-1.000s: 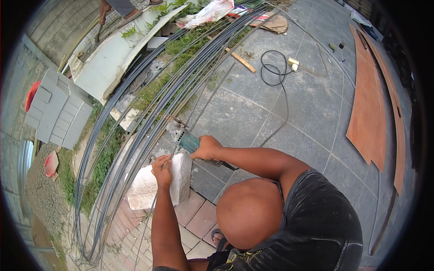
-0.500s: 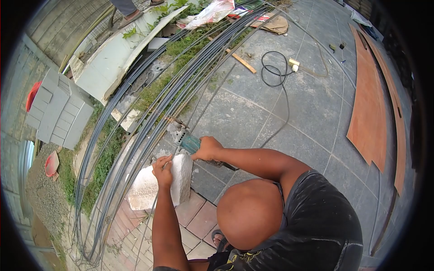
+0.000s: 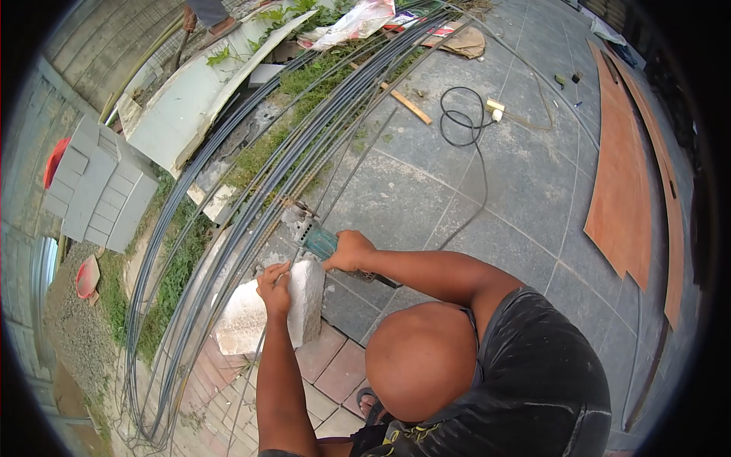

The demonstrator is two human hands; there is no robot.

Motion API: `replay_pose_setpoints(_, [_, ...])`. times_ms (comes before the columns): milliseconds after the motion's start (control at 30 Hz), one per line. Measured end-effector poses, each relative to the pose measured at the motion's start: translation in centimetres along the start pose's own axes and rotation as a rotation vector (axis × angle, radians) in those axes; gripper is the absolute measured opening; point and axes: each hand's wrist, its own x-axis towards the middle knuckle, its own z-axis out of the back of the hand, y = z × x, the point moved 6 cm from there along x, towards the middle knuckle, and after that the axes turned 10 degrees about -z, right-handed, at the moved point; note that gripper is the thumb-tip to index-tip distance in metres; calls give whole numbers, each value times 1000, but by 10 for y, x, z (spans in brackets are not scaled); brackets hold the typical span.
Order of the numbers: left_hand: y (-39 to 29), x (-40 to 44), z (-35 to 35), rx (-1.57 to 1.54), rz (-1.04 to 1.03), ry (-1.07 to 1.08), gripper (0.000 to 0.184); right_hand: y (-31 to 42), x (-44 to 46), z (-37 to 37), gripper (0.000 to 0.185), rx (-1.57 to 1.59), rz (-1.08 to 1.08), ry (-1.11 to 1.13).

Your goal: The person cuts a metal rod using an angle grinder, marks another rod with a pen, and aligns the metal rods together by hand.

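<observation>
My right hand (image 3: pixel 352 250) is closed around the green body of a power tool, apparently an angle grinder (image 3: pixel 318 240). Its metal head faces the thin steel rods, and the exact contact is too small to tell. My left hand (image 3: pixel 274 288) has its fingers closed on a thin steel rod (image 3: pixel 258 352) over a rough white block (image 3: pixel 307 298). Just left of the block runs a long bundle of grey steel rods (image 3: pixel 270 183), curving from bottom left to the top.
A black cord (image 3: pixel 485 179) coils near a pale socket (image 3: pixel 495 105). Reddish boards (image 3: pixel 620 167) lie right. A wooden strip (image 3: pixel 411 104), grey panels (image 3: pixel 103 183) and gravel (image 3: pixel 72 320) are around. Another person's leg (image 3: pixel 209 13) and hand show top left. A bare head (image 3: pixel 420 359) is below.
My hands and the tool have barely moved. At the top left, the other person's hand went out of sight and is back, slightly right of where it was.
</observation>
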Motion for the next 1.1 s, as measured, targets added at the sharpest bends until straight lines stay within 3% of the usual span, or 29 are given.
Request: replay_pose_setpoints(1100, [-1,0,0,-22,-11,2,32,1,-4,2,67,17,-1,3])
